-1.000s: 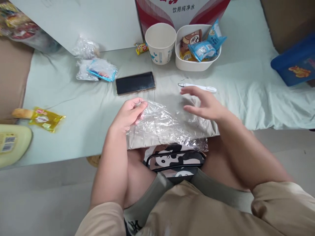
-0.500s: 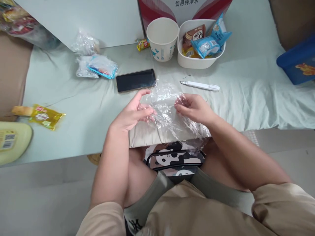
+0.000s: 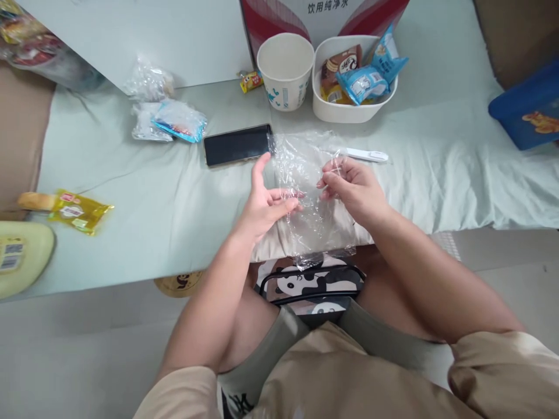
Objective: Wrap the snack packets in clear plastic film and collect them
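Note:
A thin, crinkled clear plastic bag point(image 3: 321, 224) hangs between my hands, its lower end over the edge of the cloth-covered surface. My left hand point(image 3: 268, 203) pinches its left side between thumb and fingers, with one finger raised toward the black phone point(image 3: 238, 145). On the other side, the fingertips of my right hand point(image 3: 356, 189) are closed on the plastic. Behind the right hand lies a white pen-like cutter point(image 3: 367, 155), its left end behind the bag.
A paper cup point(image 3: 286, 73) and a white tub point(image 3: 349, 112) of wrapped snacks stand at the back. Clear wrappers point(image 3: 168, 119) lie left of the phone. Farther left are a partly unwrapped pastry point(image 3: 37, 201) and a pale yellow container point(image 3: 24, 256). A blue box point(image 3: 530, 110) is at right.
My left hand has moved right, closer to my right hand. The plastic bag is now spread flatter and more upright, overlapping the cutter's left end.

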`<action>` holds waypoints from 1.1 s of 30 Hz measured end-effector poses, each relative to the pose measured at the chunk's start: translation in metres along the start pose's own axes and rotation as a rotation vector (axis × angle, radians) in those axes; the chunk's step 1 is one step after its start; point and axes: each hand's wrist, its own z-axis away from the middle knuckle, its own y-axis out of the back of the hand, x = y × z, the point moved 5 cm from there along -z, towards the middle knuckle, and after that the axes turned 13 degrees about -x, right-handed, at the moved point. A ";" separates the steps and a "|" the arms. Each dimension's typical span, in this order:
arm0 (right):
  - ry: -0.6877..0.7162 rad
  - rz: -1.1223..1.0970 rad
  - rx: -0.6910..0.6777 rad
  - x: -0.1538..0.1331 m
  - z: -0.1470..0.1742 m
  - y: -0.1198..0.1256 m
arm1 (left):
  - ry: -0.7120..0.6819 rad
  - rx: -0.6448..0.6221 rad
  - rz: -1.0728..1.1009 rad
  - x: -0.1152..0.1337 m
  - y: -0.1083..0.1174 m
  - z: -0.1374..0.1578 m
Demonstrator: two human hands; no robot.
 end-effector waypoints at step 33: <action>0.051 0.071 -0.194 0.001 0.015 -0.014 | 0.041 0.266 0.135 0.015 0.016 0.008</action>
